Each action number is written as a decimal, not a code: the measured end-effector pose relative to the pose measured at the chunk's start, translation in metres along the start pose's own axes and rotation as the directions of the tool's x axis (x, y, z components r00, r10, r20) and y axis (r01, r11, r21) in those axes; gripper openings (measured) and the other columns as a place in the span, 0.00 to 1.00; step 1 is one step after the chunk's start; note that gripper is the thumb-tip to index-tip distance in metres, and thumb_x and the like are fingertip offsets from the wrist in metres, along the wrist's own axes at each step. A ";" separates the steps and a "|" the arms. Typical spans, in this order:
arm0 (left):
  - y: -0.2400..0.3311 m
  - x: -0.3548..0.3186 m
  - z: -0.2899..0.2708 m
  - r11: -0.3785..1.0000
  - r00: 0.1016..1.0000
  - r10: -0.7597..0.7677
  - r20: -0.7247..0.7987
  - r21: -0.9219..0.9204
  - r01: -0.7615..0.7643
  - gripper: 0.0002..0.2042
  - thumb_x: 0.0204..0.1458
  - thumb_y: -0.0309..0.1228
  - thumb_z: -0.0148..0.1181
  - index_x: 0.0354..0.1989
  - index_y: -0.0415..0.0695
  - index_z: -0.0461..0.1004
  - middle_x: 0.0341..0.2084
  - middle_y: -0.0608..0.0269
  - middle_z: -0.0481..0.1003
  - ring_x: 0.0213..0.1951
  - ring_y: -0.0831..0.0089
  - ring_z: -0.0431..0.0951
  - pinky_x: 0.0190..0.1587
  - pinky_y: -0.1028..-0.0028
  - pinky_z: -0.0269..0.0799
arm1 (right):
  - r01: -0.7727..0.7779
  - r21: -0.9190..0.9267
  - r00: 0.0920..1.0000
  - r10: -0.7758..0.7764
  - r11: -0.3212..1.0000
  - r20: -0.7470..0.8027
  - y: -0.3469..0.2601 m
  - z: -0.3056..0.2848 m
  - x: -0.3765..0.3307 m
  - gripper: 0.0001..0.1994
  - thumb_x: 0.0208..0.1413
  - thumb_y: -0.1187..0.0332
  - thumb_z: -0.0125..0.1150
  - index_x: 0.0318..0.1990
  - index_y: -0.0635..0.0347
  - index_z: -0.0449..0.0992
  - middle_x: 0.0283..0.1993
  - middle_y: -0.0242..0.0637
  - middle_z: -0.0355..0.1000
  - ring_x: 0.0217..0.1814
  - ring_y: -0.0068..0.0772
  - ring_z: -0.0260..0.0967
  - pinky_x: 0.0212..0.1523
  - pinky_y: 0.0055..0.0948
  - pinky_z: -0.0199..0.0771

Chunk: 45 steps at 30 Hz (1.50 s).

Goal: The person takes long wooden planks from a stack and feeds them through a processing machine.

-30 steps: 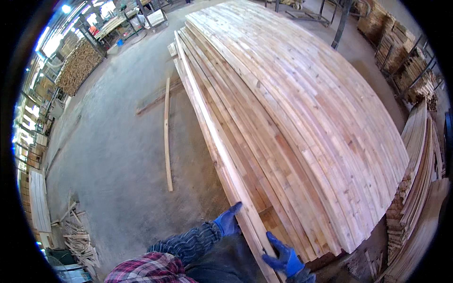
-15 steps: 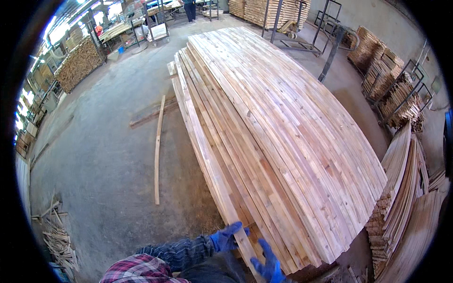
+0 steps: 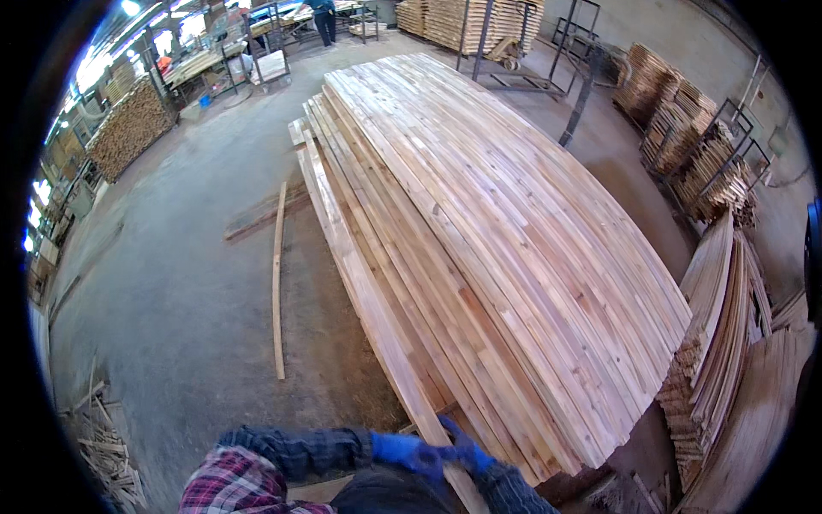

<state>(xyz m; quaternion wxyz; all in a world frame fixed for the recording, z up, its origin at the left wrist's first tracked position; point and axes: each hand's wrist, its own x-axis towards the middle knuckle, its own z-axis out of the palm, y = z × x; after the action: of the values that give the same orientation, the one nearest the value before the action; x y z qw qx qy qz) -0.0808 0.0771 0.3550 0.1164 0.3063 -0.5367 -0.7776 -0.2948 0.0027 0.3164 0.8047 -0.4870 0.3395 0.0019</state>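
Note:
A long, pale wooden board [image 3: 377,343] lies along the left edge of a big stack of boards [image 3: 514,240], its near end reaching toward my body. My left hand [image 3: 406,451], in a blue glove, is at the board's left edge near that end, fingers curled and somewhat blurred. On the same stretch of board, my right hand [image 3: 467,449], also blue-gloved, has its fingers bent over the top from the right. The two hands are close together, and part of the left one's grip is hidden.
A single narrow strip [image 3: 279,283] lies on the concrete floor to the left. Scrap sticks [image 3: 111,445] are heaped at lower left. Bent boards [image 3: 728,343] and stacked timber [image 3: 676,111] stand at right beside metal racks. A person [image 3: 324,21] stands far back near worktables.
My right hand has gone from spread fingers beside the board to fingers bent over it. The board's far end has drawn slightly toward me. The whole view has shifted a little.

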 end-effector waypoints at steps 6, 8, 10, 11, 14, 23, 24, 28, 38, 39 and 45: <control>0.023 -0.033 -0.113 0.297 0.851 0.280 -0.444 0.883 0.363 0.47 0.42 0.63 0.65 0.70 0.52 0.61 0.68 0.49 0.62 0.69 0.50 0.61 0.69 0.49 0.54 | -0.025 -0.343 0.977 -0.049 0.939 -0.207 0.050 0.003 -0.178 0.50 0.44 0.47 0.75 0.71 0.58 0.57 0.69 0.50 0.62 0.72 0.48 0.59 0.71 0.42 0.58; 0.021 -0.026 -0.143 0.121 0.907 0.067 -0.416 0.905 0.407 0.52 0.35 0.67 0.67 0.71 0.53 0.59 0.69 0.50 0.61 0.69 0.50 0.60 0.69 0.45 0.51 | -0.038 -0.460 0.939 -0.125 0.887 -0.320 0.054 0.013 -0.236 0.48 0.41 0.48 0.76 0.69 0.60 0.62 0.70 0.51 0.61 0.74 0.50 0.56 0.73 0.43 0.56; 0.012 -0.018 -0.163 0.045 0.938 -0.146 -0.315 0.945 0.324 0.54 0.32 0.66 0.70 0.71 0.52 0.59 0.67 0.50 0.63 0.68 0.50 0.62 0.68 0.46 0.53 | -0.315 -0.406 0.914 0.160 0.858 -0.372 0.053 0.028 -0.292 0.52 0.44 0.45 0.76 0.74 0.52 0.53 0.70 0.50 0.62 0.72 0.48 0.60 0.72 0.39 0.58; 0.006 -0.015 -0.169 -0.042 0.947 -0.220 -0.234 0.972 0.230 0.55 0.31 0.64 0.72 0.71 0.52 0.59 0.66 0.49 0.64 0.67 0.50 0.63 0.68 0.47 0.54 | -0.213 -0.531 0.914 -0.025 0.820 -0.406 0.057 0.044 -0.307 0.50 0.44 0.46 0.75 0.74 0.47 0.55 0.69 0.50 0.64 0.69 0.52 0.63 0.70 0.41 0.61; -0.013 -0.002 -0.171 -0.037 0.988 -0.139 0.069 0.997 -0.074 0.53 0.27 0.63 0.73 0.66 0.49 0.65 0.58 0.50 0.71 0.60 0.51 0.70 0.64 0.49 0.60 | -0.345 -0.583 0.874 0.025 0.735 -0.485 0.079 0.068 -0.335 0.50 0.45 0.51 0.75 0.75 0.38 0.52 0.63 0.52 0.68 0.63 0.58 0.67 0.62 0.50 0.68; -0.030 0.016 -0.081 -0.126 0.983 0.140 0.122 0.986 -0.105 0.45 0.20 0.57 0.75 0.50 0.42 0.72 0.40 0.53 0.75 0.44 0.54 0.75 0.55 0.50 0.65 | -0.398 -0.712 0.691 -0.322 0.578 -0.647 0.187 0.074 -0.388 0.44 0.42 0.62 0.69 0.72 0.29 0.60 0.52 0.40 0.74 0.54 0.49 0.73 0.52 0.49 0.71; -0.021 0.018 -0.063 -0.036 0.991 0.128 0.049 0.998 -0.045 0.48 0.16 0.55 0.76 0.52 0.41 0.70 0.40 0.52 0.73 0.44 0.53 0.73 0.56 0.48 0.63 | -0.412 -0.727 0.644 -0.389 0.549 -0.659 0.196 0.075 -0.406 0.46 0.38 0.62 0.71 0.71 0.31 0.61 0.55 0.41 0.74 0.55 0.49 0.73 0.53 0.48 0.72; 0.028 0.038 0.009 -0.182 0.934 0.322 0.153 0.978 -0.098 0.50 0.19 0.50 0.76 0.57 0.39 0.65 0.47 0.47 0.70 0.51 0.46 0.69 0.61 0.45 0.56 | -0.529 -0.724 0.550 -0.471 0.442 -0.690 0.226 0.069 -0.474 0.51 0.28 0.62 0.75 0.70 0.33 0.63 0.59 0.42 0.72 0.61 0.50 0.70 0.63 0.51 0.67; 0.083 0.183 0.260 -0.293 0.935 0.298 0.194 0.951 -0.104 0.55 0.27 0.51 0.73 0.69 0.41 0.58 0.53 0.49 0.68 0.57 0.50 0.65 0.63 0.47 0.55 | -0.717 -0.492 0.269 -0.455 0.494 -0.849 0.240 0.071 -0.548 0.56 0.35 0.63 0.75 0.75 0.34 0.50 0.76 0.45 0.52 0.77 0.54 0.49 0.76 0.54 0.44; 0.082 0.196 0.275 -0.257 0.957 0.227 0.178 0.959 -0.117 0.55 0.29 0.52 0.73 0.70 0.41 0.57 0.54 0.48 0.68 0.58 0.50 0.65 0.63 0.48 0.55 | -0.682 -0.552 0.301 -0.503 0.480 -0.810 0.234 0.069 -0.536 0.56 0.32 0.57 0.77 0.74 0.34 0.53 0.75 0.43 0.54 0.76 0.51 0.52 0.75 0.56 0.47; 0.063 0.227 0.333 0.065 0.924 0.212 0.318 0.939 -0.338 0.53 0.34 0.55 0.72 0.69 0.39 0.56 0.57 0.43 0.69 0.57 0.48 0.69 0.62 0.50 0.60 | -0.605 -0.709 0.554 -0.447 0.363 -0.702 0.224 0.052 -0.467 0.56 0.35 0.65 0.76 0.75 0.32 0.50 0.72 0.42 0.59 0.72 0.48 0.59 0.73 0.57 0.51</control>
<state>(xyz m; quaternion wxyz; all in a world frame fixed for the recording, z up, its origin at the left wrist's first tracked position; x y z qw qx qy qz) -0.4685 0.1901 0.4111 0.0047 0.1610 -0.9651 -0.2064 -0.7006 0.3140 0.4128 0.1144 -0.7640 0.6349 0.0104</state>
